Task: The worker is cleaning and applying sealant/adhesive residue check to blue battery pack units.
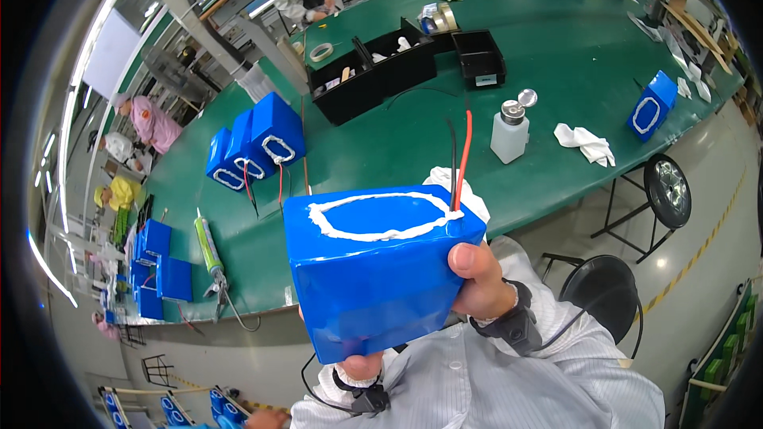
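Note:
A blue shrink-wrapped battery pack (pixel 373 278) is held up over the table's near edge, a ring of white sealant (pixel 381 234) on its top face. From the ring's right end a red wire (pixel 463 151) and a black wire (pixel 453 159) stand up. My right hand (pixel 481 278) grips the pack's right side, thumb on the near face. Beneath its lower left corner, my left hand (pixel 362 365) supports it; most of those fingers are hidden behind the pack. A crumpled white cloth (pixel 469 191) shows just behind it.
Left on the green table (pixel 381 147) are more blue packs (pixel 274 131) and a sealant gun (pixel 208 246). Farther back stand black bins (pixel 373 75), a pump bottle (pixel 510 131) and wipes (pixel 586 143). Stools (pixel 600 294) stand at the right; co-workers (pixel 151 123) are at far left.

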`<move>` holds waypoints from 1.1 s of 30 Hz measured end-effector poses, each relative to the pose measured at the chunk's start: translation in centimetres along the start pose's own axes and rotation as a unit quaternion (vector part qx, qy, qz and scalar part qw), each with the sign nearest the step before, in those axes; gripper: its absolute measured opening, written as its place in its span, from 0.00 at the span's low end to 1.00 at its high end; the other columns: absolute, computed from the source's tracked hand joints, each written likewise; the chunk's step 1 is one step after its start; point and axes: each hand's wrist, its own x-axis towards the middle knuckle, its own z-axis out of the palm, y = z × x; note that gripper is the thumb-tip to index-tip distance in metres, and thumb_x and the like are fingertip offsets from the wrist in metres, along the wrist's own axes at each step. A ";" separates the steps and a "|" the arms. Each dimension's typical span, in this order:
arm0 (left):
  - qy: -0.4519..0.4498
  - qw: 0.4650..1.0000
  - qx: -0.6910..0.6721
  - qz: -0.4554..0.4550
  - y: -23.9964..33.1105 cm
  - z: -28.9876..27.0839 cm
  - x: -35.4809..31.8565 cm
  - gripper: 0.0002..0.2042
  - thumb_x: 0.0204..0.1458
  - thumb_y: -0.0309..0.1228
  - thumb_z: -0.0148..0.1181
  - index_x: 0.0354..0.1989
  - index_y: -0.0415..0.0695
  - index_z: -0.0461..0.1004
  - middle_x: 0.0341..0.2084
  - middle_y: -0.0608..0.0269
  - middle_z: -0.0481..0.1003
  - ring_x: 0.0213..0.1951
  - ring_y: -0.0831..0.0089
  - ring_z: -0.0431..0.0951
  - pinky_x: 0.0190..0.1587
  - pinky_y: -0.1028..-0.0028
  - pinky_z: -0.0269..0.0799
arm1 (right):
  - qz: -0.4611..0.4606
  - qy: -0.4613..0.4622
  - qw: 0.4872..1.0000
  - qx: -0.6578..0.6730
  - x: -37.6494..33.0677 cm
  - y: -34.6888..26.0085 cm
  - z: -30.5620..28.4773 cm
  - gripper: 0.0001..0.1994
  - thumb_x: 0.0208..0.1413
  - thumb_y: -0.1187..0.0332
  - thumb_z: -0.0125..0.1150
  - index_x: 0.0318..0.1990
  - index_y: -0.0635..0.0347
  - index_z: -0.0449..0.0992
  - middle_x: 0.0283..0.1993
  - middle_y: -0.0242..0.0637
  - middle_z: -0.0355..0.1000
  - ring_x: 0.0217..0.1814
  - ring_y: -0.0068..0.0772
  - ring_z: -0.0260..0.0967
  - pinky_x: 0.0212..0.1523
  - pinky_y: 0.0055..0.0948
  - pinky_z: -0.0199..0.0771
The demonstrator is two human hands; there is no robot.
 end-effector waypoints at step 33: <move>-0.119 0.952 0.278 0.052 3.1 -3.6 -0.1 0.74 0.24 0.69 0.81 0.74 0.48 0.35 0.71 0.39 0.50 0.70 0.46 0.59 0.71 0.47 0.56 | 0.005 -0.097 0.985 0.145 -1.3 1.9 -5.0 0.48 0.52 0.48 0.75 0.74 0.62 0.58 0.71 0.48 0.67 0.70 0.49 0.68 0.70 0.51 0.70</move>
